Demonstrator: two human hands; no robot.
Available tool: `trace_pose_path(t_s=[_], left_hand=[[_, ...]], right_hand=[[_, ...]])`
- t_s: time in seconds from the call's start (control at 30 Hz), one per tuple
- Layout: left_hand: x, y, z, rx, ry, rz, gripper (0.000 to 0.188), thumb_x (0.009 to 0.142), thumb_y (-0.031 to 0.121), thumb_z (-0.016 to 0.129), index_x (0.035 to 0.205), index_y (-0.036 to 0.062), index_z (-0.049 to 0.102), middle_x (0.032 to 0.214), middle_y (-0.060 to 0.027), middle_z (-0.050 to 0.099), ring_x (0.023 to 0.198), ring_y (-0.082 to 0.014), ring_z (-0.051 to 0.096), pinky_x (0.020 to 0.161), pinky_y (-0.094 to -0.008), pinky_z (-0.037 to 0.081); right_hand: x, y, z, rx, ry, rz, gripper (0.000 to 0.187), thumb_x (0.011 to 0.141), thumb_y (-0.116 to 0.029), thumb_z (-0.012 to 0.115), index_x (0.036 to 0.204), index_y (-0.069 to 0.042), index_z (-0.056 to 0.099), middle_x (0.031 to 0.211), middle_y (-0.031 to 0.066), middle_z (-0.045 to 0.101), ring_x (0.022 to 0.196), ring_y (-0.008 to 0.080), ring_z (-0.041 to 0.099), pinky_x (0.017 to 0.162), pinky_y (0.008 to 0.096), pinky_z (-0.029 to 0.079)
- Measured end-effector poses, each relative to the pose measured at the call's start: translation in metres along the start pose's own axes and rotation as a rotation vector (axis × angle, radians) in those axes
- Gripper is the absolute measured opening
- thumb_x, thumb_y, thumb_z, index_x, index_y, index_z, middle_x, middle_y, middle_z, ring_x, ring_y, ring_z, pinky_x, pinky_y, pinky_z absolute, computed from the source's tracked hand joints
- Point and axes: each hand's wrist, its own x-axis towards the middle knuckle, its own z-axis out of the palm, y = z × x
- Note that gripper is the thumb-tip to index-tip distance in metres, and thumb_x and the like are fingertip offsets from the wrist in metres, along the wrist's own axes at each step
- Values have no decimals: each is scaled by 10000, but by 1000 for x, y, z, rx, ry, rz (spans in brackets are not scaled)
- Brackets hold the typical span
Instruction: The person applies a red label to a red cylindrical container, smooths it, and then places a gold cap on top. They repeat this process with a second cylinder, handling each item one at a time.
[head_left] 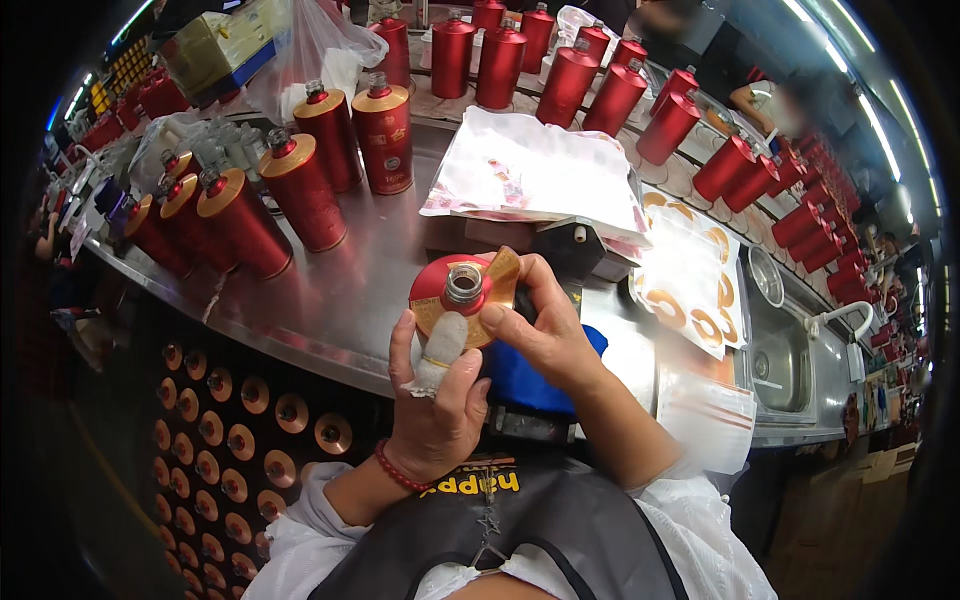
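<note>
A red bottle [432, 276] with an uncapped clear glass neck is between my hands, its mouth tilted up toward me. My left hand [435, 420] is closed on the bottle's near side. One of its fingers wears a whitish covering [443, 345] and presses on the shoulder beside the neck. A curved gold label [504, 278] lies partly around the bottle's shoulder, its right end standing up off it. My right hand [552, 335] pinches that raised end between thumb and fingers. The bottle's lower body is hidden beneath its shoulder and my hands.
Several gold-shouldered red bottles [300, 195] stand on the metal table [350, 290] at left, with more [238, 440] below its edge. Ahead lies a stack of white sheets [530, 165]. Gold ring labels [662, 308] on backing sheets and a sink [780, 365] are at right. Plain red bottles [570, 85] line the back.
</note>
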Motion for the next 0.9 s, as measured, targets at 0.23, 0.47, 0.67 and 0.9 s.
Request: trace_pose_path(t_s=[0.23,0.47,0.67,0.9], left_hand=[[20,-18,1,-75,78,57,461,886,-21,683,1266,66,436,1285,-258,550,1315,-527,450,1118,-679,284],[13,-5,13,18,97,43,396,926,53,677,1217,100,412,1400,-365,392,1369,-586,326,1086,-664,333],[12,-13,10,-29,76,47,340,955,80,647,1183,106,396,1402,-376,389,1385,-567,321,1116,-647,281],[18,-14,9,-23,83,56,304,912,46,656,1138,100,460,1253,-287,556,1357,-555,365,1122,-627,303]], right_hand=[[-5,14,23,-116,196,-195,367,935,-185,706,1213,-25,527,1157,74,563,1111,159,532,1001,311,405],[-3,12,17,-57,221,-78,207,941,-108,648,1123,-25,591,1086,93,562,1036,195,563,939,311,436],[1,11,18,-130,201,-207,213,940,-84,632,1143,-26,605,1087,94,523,1025,202,537,925,304,433],[-4,12,21,-290,238,-268,348,953,-111,627,1288,-21,597,1103,70,481,1049,183,482,973,288,386]])
